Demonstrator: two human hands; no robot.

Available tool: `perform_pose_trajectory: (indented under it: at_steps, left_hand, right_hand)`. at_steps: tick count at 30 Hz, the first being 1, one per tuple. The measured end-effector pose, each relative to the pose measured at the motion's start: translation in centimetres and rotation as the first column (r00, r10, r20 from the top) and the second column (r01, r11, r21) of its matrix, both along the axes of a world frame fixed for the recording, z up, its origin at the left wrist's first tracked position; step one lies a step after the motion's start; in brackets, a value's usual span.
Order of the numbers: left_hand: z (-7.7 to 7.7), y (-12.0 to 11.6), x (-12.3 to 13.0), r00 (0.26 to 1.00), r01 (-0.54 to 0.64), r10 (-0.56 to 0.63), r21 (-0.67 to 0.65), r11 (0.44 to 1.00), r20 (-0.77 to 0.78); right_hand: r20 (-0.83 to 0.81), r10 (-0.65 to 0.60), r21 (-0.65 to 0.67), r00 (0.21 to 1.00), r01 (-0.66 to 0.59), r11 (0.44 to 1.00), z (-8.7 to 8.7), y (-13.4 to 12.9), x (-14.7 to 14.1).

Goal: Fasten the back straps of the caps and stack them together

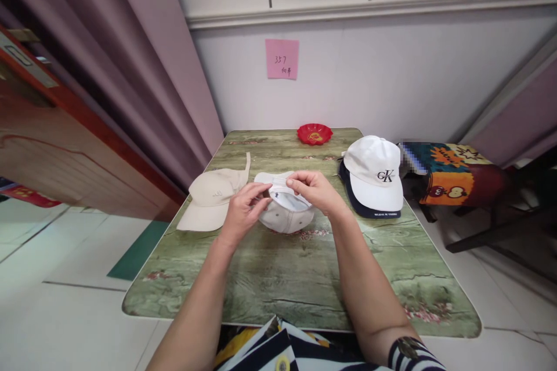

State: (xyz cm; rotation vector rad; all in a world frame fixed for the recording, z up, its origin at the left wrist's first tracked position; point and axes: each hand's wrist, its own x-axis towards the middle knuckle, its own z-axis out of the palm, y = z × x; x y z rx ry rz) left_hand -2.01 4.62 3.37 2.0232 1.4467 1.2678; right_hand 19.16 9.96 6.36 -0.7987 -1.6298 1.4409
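A pale grey baseball cap lies at the middle of the table, tipped so that part of its inside and a small dark mark show. My left hand is at the cap's left side, with its thumb and fingers closed at the edge near a narrow pale strip. On the other side my right hand pinches that strip between thumb and fingers. To the left of my hands rests a beige cap, its strap sticking up loose. A white cap with dark letters sits on a navy cap at the right.
A red scalloped dish stands near the back edge of the green wood-patterned table. Behind it, a pink note is stuck on the wall. A stool with a colourful cover is beyond the table's right side.
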Motion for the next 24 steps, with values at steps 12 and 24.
perform_pose_trajectory:
  at_steps: [12, 24]
  left_hand:
    - [-0.83, 0.14, 0.77, 0.94, -0.025, 0.095, -0.211, 0.977, 0.327]
    - [-0.6, 0.01, 0.83, 0.963, -0.059, 0.105, -0.186, 0.981, 0.249]
  right_hand:
    - [0.222, -0.107, 0.09, 0.969, 0.089, 0.992, -1.07, 0.33, -0.52]
    - [0.301, -0.112, 0.12, 0.947, 0.079, 0.99, -0.98, 0.49, -0.18]
